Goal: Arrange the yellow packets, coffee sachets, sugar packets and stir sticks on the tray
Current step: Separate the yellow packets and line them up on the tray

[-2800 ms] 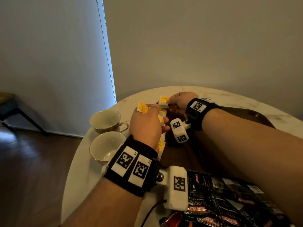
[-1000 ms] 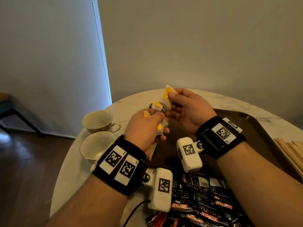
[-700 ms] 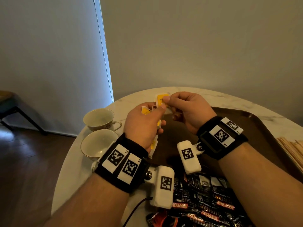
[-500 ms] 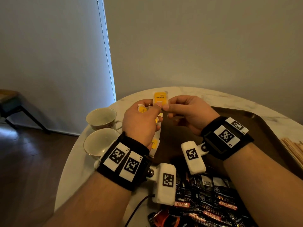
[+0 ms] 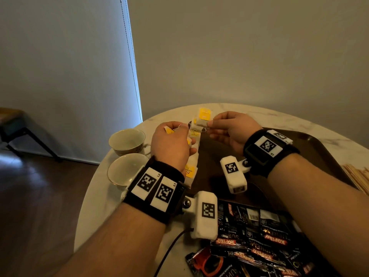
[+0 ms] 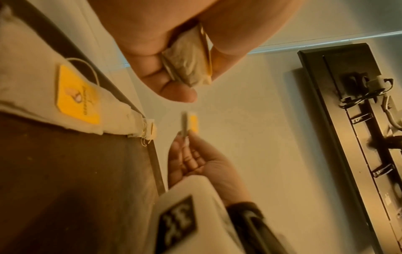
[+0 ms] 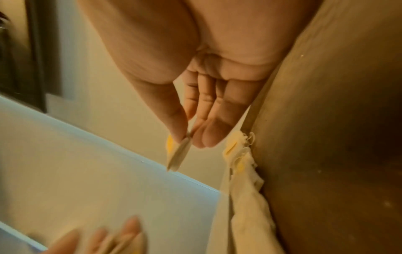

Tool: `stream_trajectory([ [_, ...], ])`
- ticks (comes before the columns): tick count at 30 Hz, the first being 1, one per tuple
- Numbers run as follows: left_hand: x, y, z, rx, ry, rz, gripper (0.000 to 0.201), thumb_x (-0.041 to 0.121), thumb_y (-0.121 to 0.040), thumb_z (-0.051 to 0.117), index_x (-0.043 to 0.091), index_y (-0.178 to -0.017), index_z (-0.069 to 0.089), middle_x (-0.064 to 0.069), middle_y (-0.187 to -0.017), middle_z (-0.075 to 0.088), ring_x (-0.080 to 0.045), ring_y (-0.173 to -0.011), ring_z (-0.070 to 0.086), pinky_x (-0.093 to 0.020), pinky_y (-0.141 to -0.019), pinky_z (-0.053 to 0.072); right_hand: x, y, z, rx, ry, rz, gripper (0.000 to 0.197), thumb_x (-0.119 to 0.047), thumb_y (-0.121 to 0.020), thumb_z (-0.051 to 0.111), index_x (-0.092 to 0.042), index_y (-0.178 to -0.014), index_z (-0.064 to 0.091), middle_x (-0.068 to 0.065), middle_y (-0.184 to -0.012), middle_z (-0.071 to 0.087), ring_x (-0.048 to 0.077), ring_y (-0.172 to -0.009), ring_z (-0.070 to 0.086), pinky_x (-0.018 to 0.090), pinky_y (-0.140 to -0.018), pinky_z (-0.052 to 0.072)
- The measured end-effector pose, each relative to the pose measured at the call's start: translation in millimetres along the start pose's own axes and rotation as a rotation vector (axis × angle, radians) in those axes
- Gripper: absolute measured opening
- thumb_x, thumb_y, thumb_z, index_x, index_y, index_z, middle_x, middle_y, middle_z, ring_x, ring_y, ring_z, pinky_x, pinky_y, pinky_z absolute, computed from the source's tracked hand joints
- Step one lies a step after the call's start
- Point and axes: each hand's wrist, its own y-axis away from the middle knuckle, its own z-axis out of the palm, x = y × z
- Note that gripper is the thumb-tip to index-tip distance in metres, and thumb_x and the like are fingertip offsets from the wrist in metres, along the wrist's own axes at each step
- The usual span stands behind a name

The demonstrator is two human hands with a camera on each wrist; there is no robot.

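Observation:
My right hand (image 5: 209, 124) pinches one yellow packet (image 5: 202, 117) between thumb and fingertips above the far left corner of the brown tray (image 5: 319, 144). In the right wrist view that yellow packet (image 7: 177, 154) hangs edge-on from the pinch. My left hand (image 5: 179, 134) is curled round a small stack of yellow packets (image 6: 189, 65), held just left of the right hand. A row of yellow packets (image 5: 191, 168) lies along the tray's left edge, also seen in the left wrist view (image 6: 76, 96). Black coffee sachets (image 5: 257, 242) are heaped at the tray's near end. Stir sticks (image 5: 357, 176) lie at the far right.
Two empty cups (image 5: 127, 140) (image 5: 125, 170) stand on the round marble table (image 5: 95, 206) left of the tray. A wall rises close behind the table. A stool (image 5: 18, 124) stands on the floor at the far left.
The right hand had reached to the tray's left edge, then drew back and now holds a single packet lifted beside the left hand's stack. The left hand has stayed about where it was.

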Motion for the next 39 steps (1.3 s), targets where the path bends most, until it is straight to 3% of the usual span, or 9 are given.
stream_trajectory([
  [6,1,-1,1,-0.003,-0.002,0.012,0.006,0.018,-0.099,0.065,0.016,-0.104,0.067,-0.005,-0.087,0.070,-0.015,-0.073,0.071,-0.024,-0.054,0.055,12,-35,-2,0.088,0.099,0.099,0.017,0.005,-0.083,0.077,-0.004,-0.091,0.064,0.016,-0.088,0.074,0.024,-0.076,0.074,0.032,-0.069,0.062],
  [11,2,-1,0,0.004,-0.007,0.016,0.006,0.016,-0.098,0.066,0.015,-0.105,0.067,-0.009,-0.088,0.071,-0.013,-0.067,0.068,-0.023,-0.052,0.055,19,-43,12,0.035,0.171,0.161,0.015,0.001,-0.086,0.077,-0.004,-0.096,0.067,0.014,-0.090,0.075,0.022,-0.079,0.074,0.031,-0.071,0.063],
  [18,2,-2,0,-0.012,-0.011,0.011,0.004,0.015,-0.099,0.066,0.017,-0.102,0.065,-0.001,-0.078,0.067,-0.005,-0.053,0.064,-0.024,-0.052,0.057,25,-49,20,0.022,0.252,0.197,0.008,-0.001,-0.088,0.075,-0.004,-0.094,0.070,0.015,-0.086,0.073,0.022,-0.075,0.069,0.034,-0.076,0.063],
  [23,4,-1,0,-0.019,0.028,-0.028,0.002,0.015,-0.100,0.064,0.017,-0.101,0.064,-0.005,-0.086,0.069,-0.016,-0.068,0.069,-0.026,-0.054,0.056,23,-51,19,0.016,0.250,0.212,0.016,-0.006,-0.090,0.074,-0.003,-0.106,0.071,0.012,-0.081,0.070,0.018,-0.067,0.065,0.030,-0.067,0.060],
  [26,5,2,0,-0.056,0.067,-0.087,0.011,0.011,-0.100,0.060,0.013,-0.111,0.061,-0.012,-0.093,0.072,-0.018,-0.063,0.070,-0.028,-0.051,0.054,15,-46,16,0.027,0.258,0.251,0.027,-0.015,-0.093,0.072,-0.001,-0.116,0.068,0.007,-0.073,0.065,0.015,-0.061,0.060,0.026,-0.056,0.053],
  [30,9,8,2,-0.133,0.110,-0.141,0.016,0.012,-0.102,0.055,0.011,-0.118,0.057,-0.014,-0.093,0.075,-0.017,-0.054,0.068,-0.028,-0.047,0.053,-8,-18,3,-0.068,0.218,0.107,0.026,-0.024,-0.093,0.072,-0.010,-0.114,0.074,0.001,-0.077,0.067,0.011,-0.062,0.056,0.025,-0.056,0.045],
  [35,11,13,4,-0.191,0.102,-0.138,0.020,0.015,-0.102,0.050,0.009,-0.120,0.058,-0.015,-0.087,0.075,-0.022,-0.057,0.069,-0.031,-0.048,0.052,-24,36,-5,-0.248,0.281,-0.074,0.015,-0.024,-0.091,0.072,-0.019,-0.104,0.078,-0.002,-0.088,0.070,0.007,-0.072,0.057,0.024,-0.060,0.043],
  [37,13,16,4,-0.204,0.104,-0.128,0.018,0.015,-0.102,0.050,0.009,-0.115,0.060,-0.015,-0.084,0.073,-0.022,-0.056,0.068,-0.031,-0.048,0.051,-20,49,-6,-0.263,0.342,-0.112,0.016,-0.027,-0.087,0.076,-0.023,-0.102,0.078,0.002,-0.095,0.073,0.009,-0.084,0.060,0.028,-0.067,0.044],
  [39,15,18,3,-0.226,0.102,-0.113,0.014,0.012,-0.101,0.047,0.008,-0.103,0.061,-0.012,-0.071,0.070,-0.022,-0.051,0.065,-0.030,-0.045,0.048,-12,53,-7,-0.284,0.354,-0.115,0.024,-0.031,-0.078,0.081,-0.027,-0.102,0.077,0.004,-0.103,0.074,0.011,-0.090,0.062,0.031,-0.070,0.043],
])
